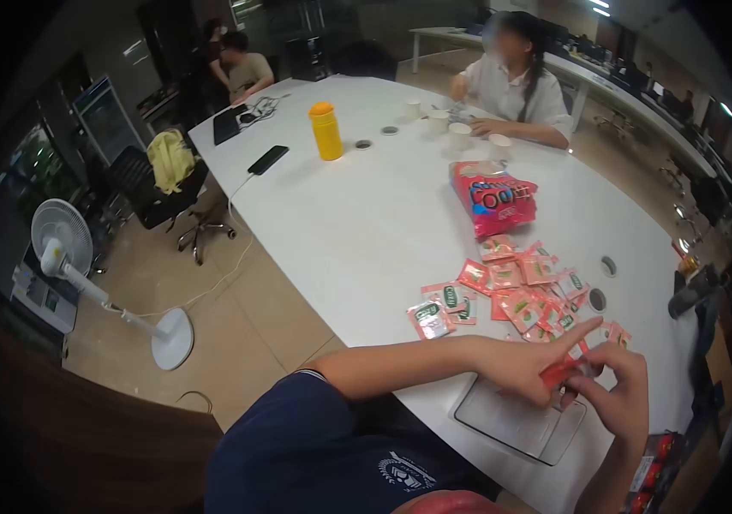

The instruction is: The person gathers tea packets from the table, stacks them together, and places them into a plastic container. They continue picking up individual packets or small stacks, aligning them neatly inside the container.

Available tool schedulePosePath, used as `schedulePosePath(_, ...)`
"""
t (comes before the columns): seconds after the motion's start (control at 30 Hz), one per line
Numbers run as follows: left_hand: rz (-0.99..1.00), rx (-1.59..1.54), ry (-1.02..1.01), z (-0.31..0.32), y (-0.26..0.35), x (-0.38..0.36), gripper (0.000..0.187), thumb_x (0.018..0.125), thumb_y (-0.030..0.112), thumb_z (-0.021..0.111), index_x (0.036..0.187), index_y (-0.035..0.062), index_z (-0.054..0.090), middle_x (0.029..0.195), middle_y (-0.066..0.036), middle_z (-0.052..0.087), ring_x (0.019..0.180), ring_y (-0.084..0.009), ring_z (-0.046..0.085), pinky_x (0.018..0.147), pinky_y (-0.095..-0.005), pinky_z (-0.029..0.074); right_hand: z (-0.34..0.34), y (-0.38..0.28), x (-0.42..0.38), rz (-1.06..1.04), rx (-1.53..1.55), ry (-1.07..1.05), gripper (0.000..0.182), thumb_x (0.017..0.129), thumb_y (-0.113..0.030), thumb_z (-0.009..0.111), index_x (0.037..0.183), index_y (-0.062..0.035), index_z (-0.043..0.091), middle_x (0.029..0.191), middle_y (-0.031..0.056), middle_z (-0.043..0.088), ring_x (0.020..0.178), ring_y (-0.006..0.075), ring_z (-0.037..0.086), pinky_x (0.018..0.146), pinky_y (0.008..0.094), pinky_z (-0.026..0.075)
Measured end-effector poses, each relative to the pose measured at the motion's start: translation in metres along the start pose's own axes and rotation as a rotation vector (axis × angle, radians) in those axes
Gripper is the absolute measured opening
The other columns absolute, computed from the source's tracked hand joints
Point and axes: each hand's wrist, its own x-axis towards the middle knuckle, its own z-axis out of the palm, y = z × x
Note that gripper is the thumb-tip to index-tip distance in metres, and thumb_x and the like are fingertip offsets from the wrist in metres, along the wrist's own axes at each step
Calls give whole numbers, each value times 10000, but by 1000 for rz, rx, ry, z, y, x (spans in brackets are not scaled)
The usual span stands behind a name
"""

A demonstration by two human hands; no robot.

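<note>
Small pinkish-red shiny flat packet (558, 373), up between the two hands, above the near end of the desk (357, 248). Left hand (511, 367) pinches it, index finger stretched out straight past it. Right hand (618, 390) is curled, thumb and fingertips closed on its right end; exact finger contact is partly hidden from here. For a good hold, I'd say: short pinch at the edges, both hands close together and low, that straight index finger kept clear of the right hand's fingertips.

Below the hands: clear rectangular tray with a dark rim (503, 431), partly covered by them. Staying above it seems sensible, so a slip lands inside.

Just beyond: loose heap of pink-and-white square sachets (520, 301), some overlapping; elbows and wrists should stay off these. Behind it, bright pink printed plastic bag (494, 201), lying on the desk. Further out: white paper cups (459, 137) near a seated person in a white shirt (546, 103), yellow bottle with an orange cap (325, 135) upright, black phone (268, 160) on a white cable. Off the desk, left: white standing fan (62, 236) on the floor.
</note>
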Motion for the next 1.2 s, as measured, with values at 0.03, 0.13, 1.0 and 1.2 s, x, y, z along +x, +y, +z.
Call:
schedulePosePath(0.03,11,5,-18,3,-1,-5,1251,869,-24,681,1658,156,-273,1298,-167,569,1085,-215,593,942,-315,506,5,-6,-3,12,61,-24,276,706,-32,875,969,-14,791,814,78,741,764,179,675,702,313,504)
schedulePosePath(0.13,-29,94,-68,21,18,-31,1232,877,28,751,1687,106,-174,1363,-176,536,1162,-251,592,1028,-359,480,20,-22,-13,65,221,-72,259,706,-9,863,959,-14,805,769,99,746,705,192,691,685,318,506)
schedulePosePath(1.0,-203,1342,566,34,-35,-78,766,787,0,723,1492,-28,423,1193,-176,567,1058,-345,632,821,-436,568,132,15,-8,-349,-578,16,166,822,-23,704,978,17,665,906,131,604,795,280,637,652,386,503)
schedulePosePath(1.2,-208,1368,629,31,-43,-70,568,833,30,686,1358,-34,479,1136,-172,553,936,-344,668,711,-426,582,129,17,-15,-268,-525,75,473,750,-81,833,1172,34,653,1032,150,606,892,296,657,709,385,522)
